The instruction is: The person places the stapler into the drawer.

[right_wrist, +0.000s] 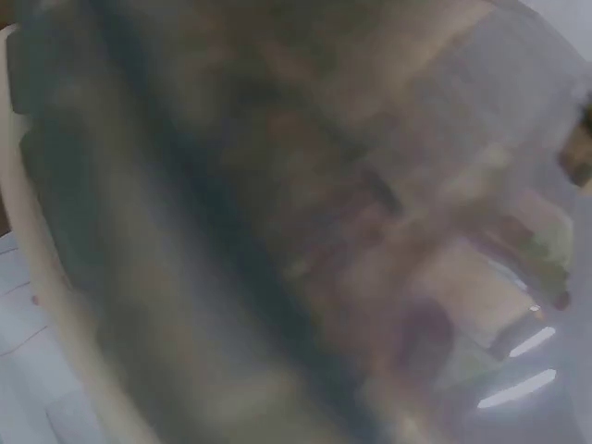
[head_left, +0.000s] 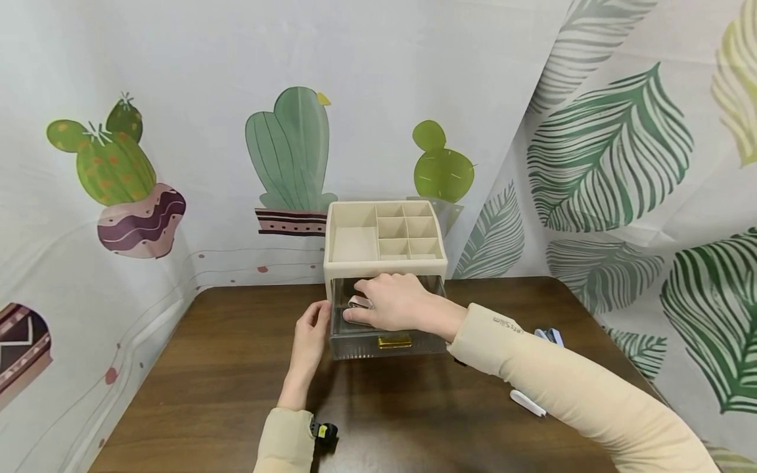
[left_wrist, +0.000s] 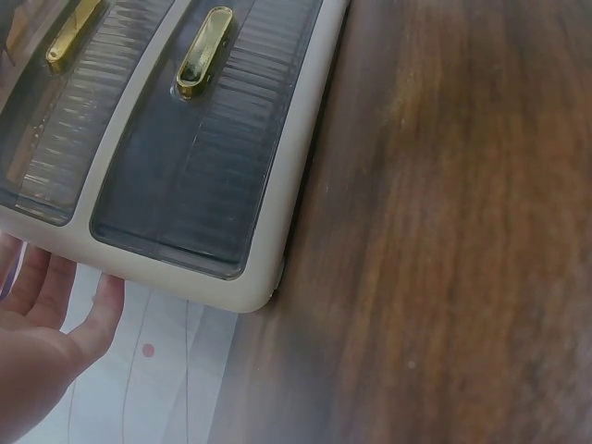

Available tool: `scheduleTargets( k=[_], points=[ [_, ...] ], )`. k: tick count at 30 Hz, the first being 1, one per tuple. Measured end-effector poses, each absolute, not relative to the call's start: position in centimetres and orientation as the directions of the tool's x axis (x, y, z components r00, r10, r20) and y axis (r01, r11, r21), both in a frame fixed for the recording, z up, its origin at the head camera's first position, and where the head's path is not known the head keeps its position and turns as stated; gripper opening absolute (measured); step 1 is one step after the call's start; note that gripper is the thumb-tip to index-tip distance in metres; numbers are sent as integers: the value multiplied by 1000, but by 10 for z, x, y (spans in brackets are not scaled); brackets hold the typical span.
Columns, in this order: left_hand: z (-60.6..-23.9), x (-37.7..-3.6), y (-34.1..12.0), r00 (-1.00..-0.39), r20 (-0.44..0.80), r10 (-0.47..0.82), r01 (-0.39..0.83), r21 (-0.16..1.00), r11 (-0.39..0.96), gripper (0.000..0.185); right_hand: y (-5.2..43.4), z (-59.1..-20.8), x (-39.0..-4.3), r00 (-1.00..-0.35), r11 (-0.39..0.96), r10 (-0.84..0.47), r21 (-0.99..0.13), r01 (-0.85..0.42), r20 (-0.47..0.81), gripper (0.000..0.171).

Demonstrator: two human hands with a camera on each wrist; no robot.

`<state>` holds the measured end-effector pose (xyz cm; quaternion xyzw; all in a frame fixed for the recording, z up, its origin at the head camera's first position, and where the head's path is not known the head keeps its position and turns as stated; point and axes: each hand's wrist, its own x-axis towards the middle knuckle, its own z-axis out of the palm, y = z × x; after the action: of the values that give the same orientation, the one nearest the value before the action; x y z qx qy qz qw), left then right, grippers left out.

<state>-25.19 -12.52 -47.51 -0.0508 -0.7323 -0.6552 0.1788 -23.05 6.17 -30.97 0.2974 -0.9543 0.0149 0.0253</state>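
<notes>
A cream desk organizer (head_left: pixel 384 266) with open compartments on top stands at the back of the wooden table (head_left: pixel 225 368). Its clear drawer (head_left: pixel 355 345) with a gold handle (head_left: pixel 394 341) is pulled out toward me. My right hand (head_left: pixel 362 309) reaches into that drawer, fingers curled round a small shiny silver object (head_left: pixel 358 301). My left hand (head_left: pixel 316 316) lies flat against the organizer's left side, fingers straight. In the left wrist view those fingers (left_wrist: pixel 102 310) touch the cream frame (left_wrist: pixel 277 222) beside two ribbed drawer fronts with gold handles (left_wrist: pixel 205 51). The right wrist view is a blur.
A white stick-like item (head_left: pixel 528 403) and a blue-and-white item (head_left: pixel 550 336) lie on the table to the right, partly behind my right sleeve. Curtains printed with cacti and leaves close in the back and both sides.
</notes>
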Motion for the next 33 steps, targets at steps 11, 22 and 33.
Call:
scheduleTargets(
  k=[11, 22, 33],
  points=[
    [-469, -252, -121, -933, 332, -141, 314, 940, 137, 30, 94, -284, -210, -823, 819, -546, -105, -564, 157, 51],
    [-436, -230, -115, -939, 325, -114, 305, 939, 160, 28, 149, -268, -183, -866, 790, -395, -367, -491, 308, 50],
    [-440, -229, -120, -944, 295, -146, 267, 946, 183, 30, 215, -295, -172, -915, 728, -171, -579, -367, 365, 42]
  ],
)
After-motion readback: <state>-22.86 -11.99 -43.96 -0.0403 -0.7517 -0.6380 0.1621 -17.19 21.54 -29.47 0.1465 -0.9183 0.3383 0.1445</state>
